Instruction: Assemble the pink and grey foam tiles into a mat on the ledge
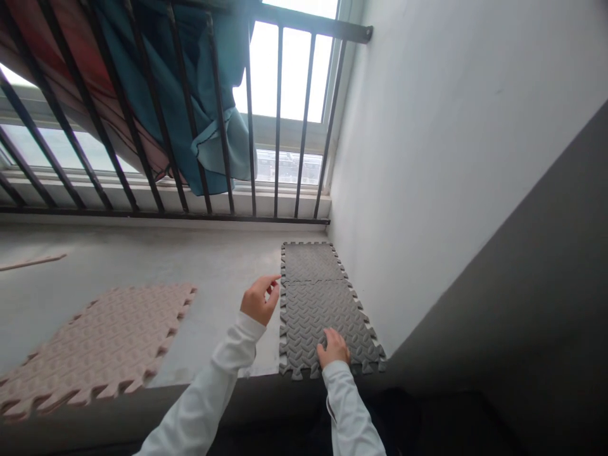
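Two grey foam floor tiles with a raised tread pattern and toothed edges lie end to end on the ledge, meeting at a seam. The far tile [311, 261] is beside the wall, and the near tile [318, 310] reaches the ledge's front edge. My left hand [259, 301] is at the left edge of the tiles near the seam, fingers curved and apart, holding nothing; whether its fingertips touch the edge is unclear. On the near tile's front part rests my right hand [334, 349], palm down with fingers spread.
Pink foam tiles [114, 335] lie on the pale ledge [232, 253] to the left, with a thin pink piece [33, 262] farther left. A black railing [277, 126] stands at the back with teal and pink cloth [185, 95] behind it. A white wall [427, 158] bounds the right.
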